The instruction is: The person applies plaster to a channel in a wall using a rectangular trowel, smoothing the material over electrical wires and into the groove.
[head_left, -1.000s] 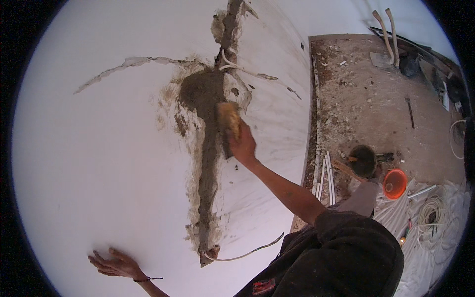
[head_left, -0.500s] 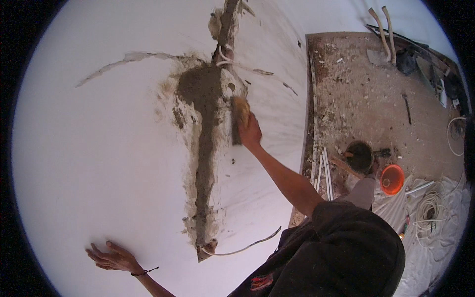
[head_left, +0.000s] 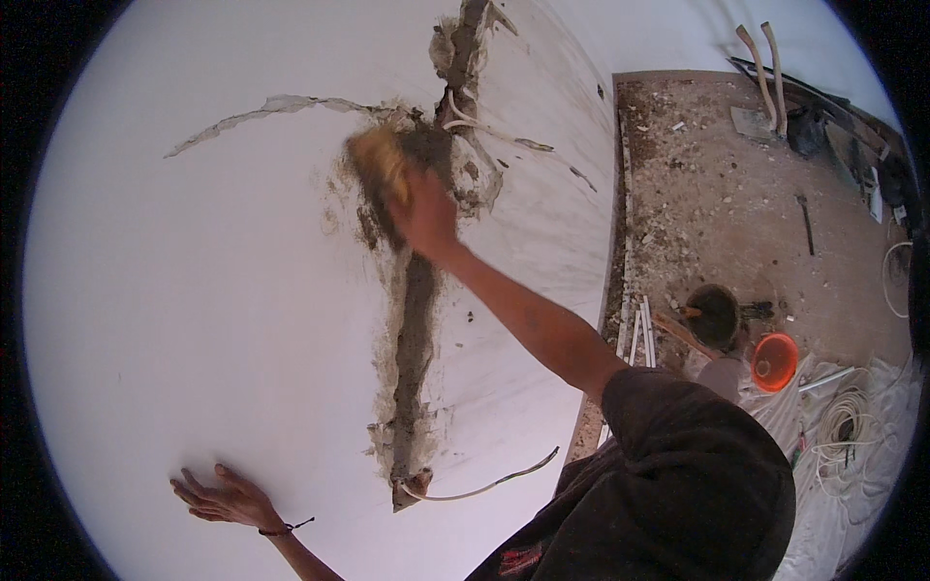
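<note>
My right hand (head_left: 421, 208) grips a motion-blurred wooden float (head_left: 378, 165), held over the grey mortar patch where the filled channel (head_left: 415, 329) widens in the white wall (head_left: 213, 310). Loose white cables (head_left: 494, 131) poke out of the channel just above and to the right of the patch, and another cable (head_left: 465, 494) comes out at its lower end. My left hand (head_left: 225, 501) lies on the wall low at the left, fingers spread, holding nothing.
To the right, the debris-strewn floor (head_left: 697, 194) has a dark bucket (head_left: 717, 320), an orange bucket (head_left: 787, 353), white strips (head_left: 647, 329), plastic sheeting (head_left: 862, 504) and a cable coil (head_left: 841, 426). Wooden-handled tools (head_left: 775, 87) lean at the far wall.
My right hand and the float have moved up and left from the channel's right side onto the wide mortar patch. My left hand has stayed in about the same place.
</note>
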Action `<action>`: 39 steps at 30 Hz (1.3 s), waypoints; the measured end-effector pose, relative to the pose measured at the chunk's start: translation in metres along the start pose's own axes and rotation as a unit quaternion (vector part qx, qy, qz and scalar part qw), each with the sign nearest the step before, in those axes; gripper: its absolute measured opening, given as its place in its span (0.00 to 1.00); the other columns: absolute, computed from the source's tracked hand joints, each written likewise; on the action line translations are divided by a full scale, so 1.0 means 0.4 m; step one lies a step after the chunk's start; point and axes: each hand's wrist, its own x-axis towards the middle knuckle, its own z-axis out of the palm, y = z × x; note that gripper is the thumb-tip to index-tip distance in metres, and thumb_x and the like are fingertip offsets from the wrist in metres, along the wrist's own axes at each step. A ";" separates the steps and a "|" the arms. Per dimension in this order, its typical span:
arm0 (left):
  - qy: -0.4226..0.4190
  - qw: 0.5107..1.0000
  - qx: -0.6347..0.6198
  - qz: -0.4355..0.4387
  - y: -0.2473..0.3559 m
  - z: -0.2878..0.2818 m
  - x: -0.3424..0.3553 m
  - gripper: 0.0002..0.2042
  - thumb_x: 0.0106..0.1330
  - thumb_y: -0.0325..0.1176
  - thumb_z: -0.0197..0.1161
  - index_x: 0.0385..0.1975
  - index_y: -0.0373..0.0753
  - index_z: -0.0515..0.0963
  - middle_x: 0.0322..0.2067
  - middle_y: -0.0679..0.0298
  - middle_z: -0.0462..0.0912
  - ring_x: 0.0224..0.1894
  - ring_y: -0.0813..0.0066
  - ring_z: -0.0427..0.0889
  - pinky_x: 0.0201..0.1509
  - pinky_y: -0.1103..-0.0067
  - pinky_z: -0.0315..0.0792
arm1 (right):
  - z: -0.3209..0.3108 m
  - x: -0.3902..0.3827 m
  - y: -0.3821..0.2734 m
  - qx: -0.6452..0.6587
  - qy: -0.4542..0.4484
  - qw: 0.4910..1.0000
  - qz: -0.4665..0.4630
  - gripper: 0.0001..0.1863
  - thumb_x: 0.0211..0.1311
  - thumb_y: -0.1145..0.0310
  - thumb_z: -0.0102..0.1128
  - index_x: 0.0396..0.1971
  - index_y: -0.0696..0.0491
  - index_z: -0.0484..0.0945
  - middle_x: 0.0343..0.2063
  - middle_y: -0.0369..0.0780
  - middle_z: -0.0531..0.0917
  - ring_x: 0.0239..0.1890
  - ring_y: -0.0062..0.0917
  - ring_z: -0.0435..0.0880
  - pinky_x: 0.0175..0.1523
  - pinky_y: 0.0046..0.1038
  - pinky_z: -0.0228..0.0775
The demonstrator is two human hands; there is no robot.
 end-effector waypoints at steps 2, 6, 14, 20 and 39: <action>0.002 1.000 0.001 0.003 0.006 0.009 -0.003 0.30 0.69 0.60 0.38 0.63 0.47 0.60 0.67 0.59 0.54 0.70 0.61 0.50 0.71 0.53 0.41 | -0.009 -0.118 0.036 -0.022 -0.028 0.989 -0.141 0.29 0.56 0.56 0.62 0.55 0.52 0.68 0.42 0.50 0.73 0.39 0.47 0.77 0.41 0.43 0.71; -0.008 1.000 0.007 0.002 -0.017 0.011 -0.006 0.29 0.70 0.58 0.38 0.63 0.46 0.60 0.67 0.59 0.54 0.70 0.61 0.50 0.71 0.53 0.41 | -0.076 -0.299 0.097 0.051 -0.124 0.986 -0.103 0.29 0.57 0.60 0.62 0.58 0.52 0.66 0.40 0.49 0.74 0.38 0.43 0.78 0.38 0.36 0.73; -0.011 1.000 0.010 -0.005 0.021 0.004 0.004 0.28 0.70 0.57 0.40 0.63 0.46 0.60 0.67 0.58 0.53 0.71 0.61 0.49 0.71 0.54 0.40 | -0.024 -0.113 0.325 0.021 0.061 0.995 0.070 0.31 0.57 0.63 0.58 0.60 0.54 0.61 0.43 0.50 0.74 0.45 0.46 0.76 0.47 0.43 0.70; -0.009 1.000 0.001 -0.012 0.016 0.005 0.004 0.29 0.69 0.58 0.40 0.63 0.46 0.60 0.67 0.58 0.53 0.71 0.61 0.48 0.71 0.54 0.40 | 0.027 0.090 0.167 0.044 0.064 0.996 0.053 0.28 0.57 0.63 0.58 0.58 0.52 0.65 0.44 0.52 0.76 0.48 0.47 0.75 0.49 0.43 0.69; 0.011 0.989 -0.144 -0.025 0.071 -0.043 0.003 0.23 0.72 0.50 0.42 0.55 0.38 0.70 0.62 0.55 0.65 0.67 0.59 0.59 0.68 0.54 0.47 | -0.461 -0.628 0.415 -0.035 -0.411 0.911 -0.019 0.30 0.57 0.59 0.62 0.59 0.51 0.67 0.37 0.44 0.77 0.38 0.37 0.79 0.43 0.34 0.73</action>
